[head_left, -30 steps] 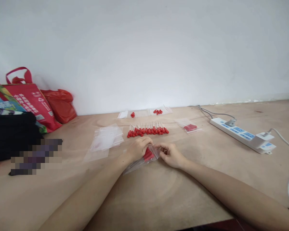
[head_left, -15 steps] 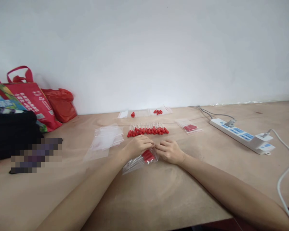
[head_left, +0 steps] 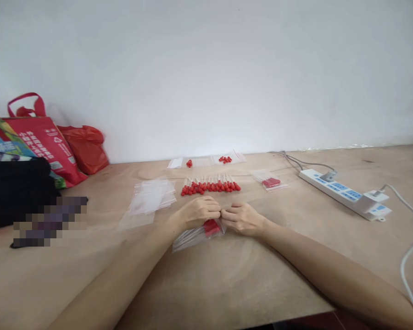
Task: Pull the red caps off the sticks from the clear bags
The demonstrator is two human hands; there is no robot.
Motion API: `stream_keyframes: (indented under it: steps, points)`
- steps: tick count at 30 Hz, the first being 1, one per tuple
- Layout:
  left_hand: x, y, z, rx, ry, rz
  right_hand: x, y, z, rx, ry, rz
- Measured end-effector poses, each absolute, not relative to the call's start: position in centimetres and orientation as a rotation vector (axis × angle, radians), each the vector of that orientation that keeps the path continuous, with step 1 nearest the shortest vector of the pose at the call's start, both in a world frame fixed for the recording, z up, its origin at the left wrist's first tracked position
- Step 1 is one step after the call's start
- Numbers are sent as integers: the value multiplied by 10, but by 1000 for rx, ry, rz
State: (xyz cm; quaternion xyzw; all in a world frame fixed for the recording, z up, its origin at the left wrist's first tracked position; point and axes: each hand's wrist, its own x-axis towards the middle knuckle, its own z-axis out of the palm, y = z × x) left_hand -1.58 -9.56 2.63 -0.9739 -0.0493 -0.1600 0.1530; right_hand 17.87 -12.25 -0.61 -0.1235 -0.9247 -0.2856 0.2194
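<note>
A clear plastic bag filled with red-tipped clear droppers lies on the table in front of me. My left hand and my right hand meet knuckle to knuckle at the bag's upper end, both pinched closed on its edge. Just beyond my hands a row of loose red-tipped droppers is laid out side by side.
A stack of empty clear bags lies to the left. A filled small bag sits to the right, with more bags and red caps by the wall. A white power strip with cables lies far right. Red shopping bags and a black bag stand at left.
My right hand has moved left along the bag's top edge until it touches my left hand. The bag has flattened onto the table.
</note>
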Motion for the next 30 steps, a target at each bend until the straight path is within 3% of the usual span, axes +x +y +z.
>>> stream_keyframes:
  steps: [9, 16, 30]
  points:
    - [-29, -95, 36, -2947, -511, -531, 184, -120, -11, -611, -2576, -598]
    - [-60, -146, 18, -3051, -1261, -527, 188, -123, -5, -673, -2581, 119]
    - [-58, -157, 9, -3155, -1380, -410, 178, -118, -18, -800, -2232, 784]
